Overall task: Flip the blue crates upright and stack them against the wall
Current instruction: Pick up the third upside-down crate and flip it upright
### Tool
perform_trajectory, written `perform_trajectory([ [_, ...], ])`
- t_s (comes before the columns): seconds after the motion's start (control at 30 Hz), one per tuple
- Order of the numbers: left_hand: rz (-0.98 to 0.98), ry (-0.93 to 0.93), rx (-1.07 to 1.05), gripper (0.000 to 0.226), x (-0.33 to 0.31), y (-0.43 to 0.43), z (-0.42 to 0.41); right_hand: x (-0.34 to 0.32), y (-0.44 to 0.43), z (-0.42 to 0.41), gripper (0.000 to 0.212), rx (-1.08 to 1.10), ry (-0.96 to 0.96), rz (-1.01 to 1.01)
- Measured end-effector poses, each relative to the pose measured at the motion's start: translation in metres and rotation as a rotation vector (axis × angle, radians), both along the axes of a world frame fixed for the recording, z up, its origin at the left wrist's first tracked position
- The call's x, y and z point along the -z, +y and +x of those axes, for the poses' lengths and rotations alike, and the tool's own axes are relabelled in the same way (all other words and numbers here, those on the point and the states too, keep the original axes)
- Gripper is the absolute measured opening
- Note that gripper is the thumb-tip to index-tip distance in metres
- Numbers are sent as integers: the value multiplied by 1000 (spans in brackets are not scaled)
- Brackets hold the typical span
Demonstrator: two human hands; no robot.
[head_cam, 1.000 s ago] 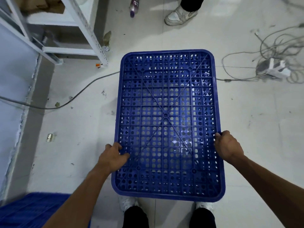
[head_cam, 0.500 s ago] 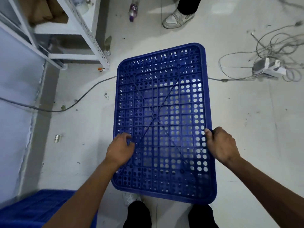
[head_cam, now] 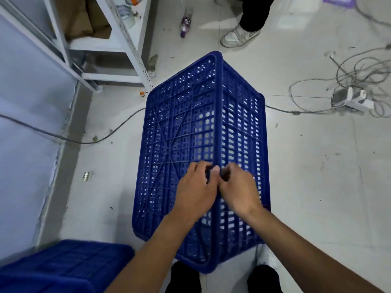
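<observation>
A blue perforated crate is tipped onto its long side in the middle of the floor, its gridded bottom facing left and one slotted side wall facing up-right. Both hands meet on the raised edge between bottom and wall. My left hand grips that edge from the left, and my right hand grips it from the right, fingers curled over it. A second blue crate sits at the bottom left next to the wall.
A white metal shelf stands at the upper left. A grey cable runs across the floor behind the crate. A power strip with tangled cords lies at right. Another person's shoe and a bottle are at the top.
The crate lay bottom-up and flat; it has tipped up onto its side, rolling leftward. Both hands moved from its opposite long edges to meet on the raised edge.
</observation>
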State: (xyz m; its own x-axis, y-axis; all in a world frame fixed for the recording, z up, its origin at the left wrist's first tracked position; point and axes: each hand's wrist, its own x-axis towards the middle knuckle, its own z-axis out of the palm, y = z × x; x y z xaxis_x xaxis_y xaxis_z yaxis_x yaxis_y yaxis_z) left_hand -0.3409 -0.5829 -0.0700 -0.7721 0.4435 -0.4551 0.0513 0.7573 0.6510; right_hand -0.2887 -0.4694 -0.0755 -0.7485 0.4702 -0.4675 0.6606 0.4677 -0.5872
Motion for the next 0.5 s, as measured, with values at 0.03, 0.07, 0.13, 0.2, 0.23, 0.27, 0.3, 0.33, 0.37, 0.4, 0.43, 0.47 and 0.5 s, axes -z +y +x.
perform_trajectory([
  [0.03, -19, 19, -47, 38, 2, -8, -5, -1, -11, -4, 22, -38, 24, -48],
  [0.07, -43, 40, -86, 39, 4, -15, -11, -1, -20, -7, 21, -89, 54, -94],
  [0.13, -102, 87, -135, 40, 7, -35, -24, 1, -38, -13, 23, -197, 102, -156],
  [0.2, -152, 138, -160, 41, 8, -58, -37, 1, -49, -17, 28, -218, 131, -119],
  [0.23, -170, 158, -167, 41, 9, -68, -42, 2, -49, -17, 28, -185, 137, -59],
  [0.27, -188, 171, -174, 43, 11, -80, -46, 5, -48, -17, 28, -133, 132, 7],
  [0.3, -205, 179, -187, 45, 12, -92, -50, 10, -45, -15, 27, -69, 112, 62],
  [0.33, -220, 184, -205, 48, 14, -104, -55, 18, -39, -11, 28, 1, 78, 100],
  [0.37, -228, 188, -225, 50, 17, -117, -60, 25, -34, -7, 32, 76, 30, 123],
  [0.4, -229, 181, -249, 50, 20, -129, -65, 33, -27, -2, 37, 148, -17, 139],
  [0.43, -216, 163, -275, 49, 23, -142, -73, 42, -23, 4, 43, 198, -48, 161],
  [0.47, -193, 132, -304, 45, 26, -154, -81, 49, -20, 9, 49, 213, -68, 182],
  [0.5, -167, 88, -339, 41, 29, -166, -90, 56, -19, 12, 56, 198, -94, 187],
])
